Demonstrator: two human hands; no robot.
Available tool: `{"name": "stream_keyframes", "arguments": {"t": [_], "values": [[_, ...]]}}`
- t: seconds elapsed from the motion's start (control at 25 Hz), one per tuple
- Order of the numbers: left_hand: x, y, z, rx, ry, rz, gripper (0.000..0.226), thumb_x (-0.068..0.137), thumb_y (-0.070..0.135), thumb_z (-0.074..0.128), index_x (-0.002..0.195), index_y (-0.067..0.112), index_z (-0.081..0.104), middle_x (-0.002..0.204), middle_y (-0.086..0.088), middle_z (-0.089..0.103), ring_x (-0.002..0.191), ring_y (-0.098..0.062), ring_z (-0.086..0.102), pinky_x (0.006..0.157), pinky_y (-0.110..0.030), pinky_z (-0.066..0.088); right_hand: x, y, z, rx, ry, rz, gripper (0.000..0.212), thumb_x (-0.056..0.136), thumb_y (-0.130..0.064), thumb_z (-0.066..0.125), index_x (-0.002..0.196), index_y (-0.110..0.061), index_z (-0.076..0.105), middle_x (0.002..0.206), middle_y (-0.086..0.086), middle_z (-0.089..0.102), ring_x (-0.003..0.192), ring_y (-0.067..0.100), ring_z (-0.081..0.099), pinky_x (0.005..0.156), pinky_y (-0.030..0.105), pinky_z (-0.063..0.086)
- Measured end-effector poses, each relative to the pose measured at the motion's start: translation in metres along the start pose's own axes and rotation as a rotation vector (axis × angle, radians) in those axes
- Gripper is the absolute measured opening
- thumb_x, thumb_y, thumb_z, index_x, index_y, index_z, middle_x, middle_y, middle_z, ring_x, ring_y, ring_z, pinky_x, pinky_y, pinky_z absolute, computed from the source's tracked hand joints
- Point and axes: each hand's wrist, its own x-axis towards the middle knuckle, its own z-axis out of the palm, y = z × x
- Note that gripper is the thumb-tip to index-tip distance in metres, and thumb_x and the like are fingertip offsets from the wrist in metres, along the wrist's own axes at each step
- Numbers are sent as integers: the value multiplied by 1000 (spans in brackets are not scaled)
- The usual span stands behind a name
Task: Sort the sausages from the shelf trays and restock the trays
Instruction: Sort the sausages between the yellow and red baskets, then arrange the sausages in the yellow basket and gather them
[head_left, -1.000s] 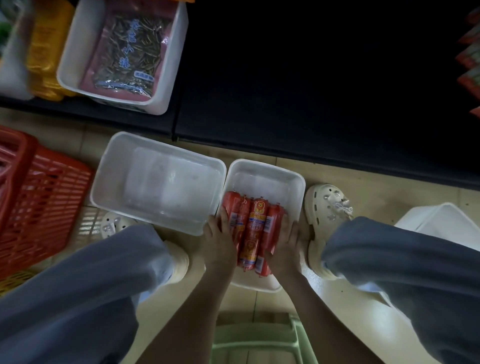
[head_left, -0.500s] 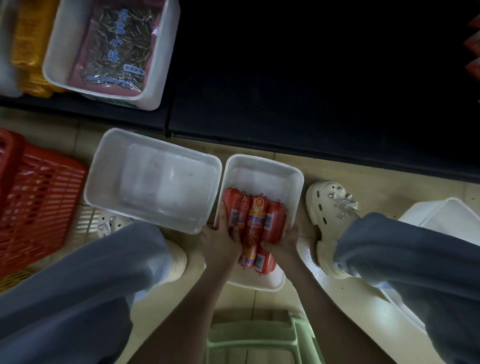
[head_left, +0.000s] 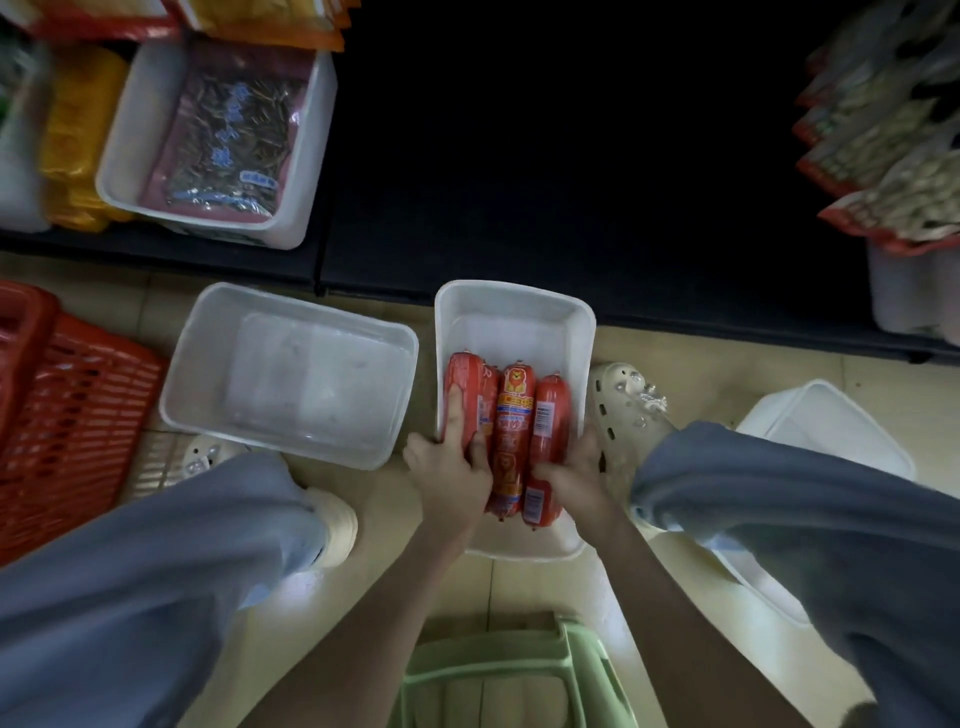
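Three red sausages (head_left: 511, 431) in shiny casing, with a lion picture and white barcode labels, lay side by side in a white tray (head_left: 514, 299). The left hand (head_left: 457, 480) and the right hand (head_left: 571, 480) held the bundle between them at its near end. The left fingers lay along the outer sausage, and the right fingers curled round the opposite side.

A black shelf (head_left: 571, 156) fills the far side, its middle bay deep in shadow. In front of the shelf lies a pale cream tiled floor (head_left: 717, 374), dimly lit with soft glare. Well out from the shelf stands a light green plastic stool (head_left: 498, 675). A red slatted basket (head_left: 67, 415) sits before the shelf's left end.
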Motion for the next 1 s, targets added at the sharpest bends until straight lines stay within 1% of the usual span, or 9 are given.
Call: {"name": "stream_keyframes", "arguments": {"t": [0.04, 0.08, 0.16, 0.24, 0.32, 0.4, 0.56, 0.8, 1.0], "values": [[3, 9, -7, 7, 37, 14, 61, 88, 48, 35, 146, 28, 34, 80, -16, 44, 72, -28, 43, 69, -32, 36, -4, -8, -5, 19, 2, -12, 59, 63, -3, 66, 109, -27, 38, 105, 0, 55, 99, 14, 58, 85, 33, 50], [5, 19, -15, 8, 62, 15, 60, 88, 48, 36, 146, 31, 31, 82, -15, 44, 73, -31, 46, 68, -34, 40, -6, -14, -10, 36, -3, -24, 61, 61, -7, 65, 112, -25, 38, 109, 3, 55, 104, 19, 58, 88, 38, 51], [6, 38, -32, -18, 25, -10, 62, 91, 49, 37, 148, 39, 17, 90, -15, 42, 83, -33, 46, 77, -42, 45, -15, -32, -21, 43, -19, -60, 63, 61, -9, 65, 113, -28, 35, 116, 5, 51, 111, 22, 54, 92, 43, 50], [5, 54, -43, -56, -26, -34, 63, 95, 45, 40, 148, 43, 6, 100, -13, 38, 96, -33, 42, 91, -45, 41, -20, -49, -34, 2, -28, -74, 69, 59, -16, 65, 117, -32, 30, 122, 3, 45, 117, 21, 47, 98, 45, 45], [10, 74, -48, -58, -38, -49, 64, 96, 44, 41, 149, 45, 3, 106, -12, 36, 104, -31, 38, 98, -44, 35, -18, -64, -48, 16, -47, -67, 73, 56, -24, 66, 120, -31, 32, 123, 0, 44, 118, 21, 46, 100, 48, 43], [22, 94, -48, -35, -40, -52, 63, 97, 44, 39, 149, 44, 3, 110, -13, 36, 108, -31, 36, 99, -43, 32, -6, -79, -63, 34, -57, -55, 73, 55, -27, 66, 122, -26, 37, 123, -1, 43, 118, 21, 46, 100, 50, 43], [54, 129, -30, -54, -91, -99, 62, 98, 45, 36, 149, 43, 0, 117, -14, 34, 114, -32, 33, 101, -43, 29, 34, -108, -92, 10, -20, -87, 51, 74, -16, 64, 120, -19, 43, 119, -1, 41, 114, 23, 49, 98, 50, 45], [112, 174, 10, -45, -155, -87, 63, 98, 46, 36, 149, 42, 0, 115, -12, 35, 109, -29, 37, 96, -40, 36, 114, -131, -125, -28, 56, -122, 60, 76, -18, 70, 127, -15, 41, 124, 5, 42, 111, 26, 52, 95, 51, 47], [143, 192, 35, -32, -222, -70, 65, 97, 49, 36, 149, 42, -3, 119, -13, 33, 112, -28, 36, 100, -43, 37, 155, -129, -142, -42, 60, -126, 68, 71, -24, 72, 129, -16, 39, 126, 6, 42, 113, 29, 52, 94, 54, 47]]}}
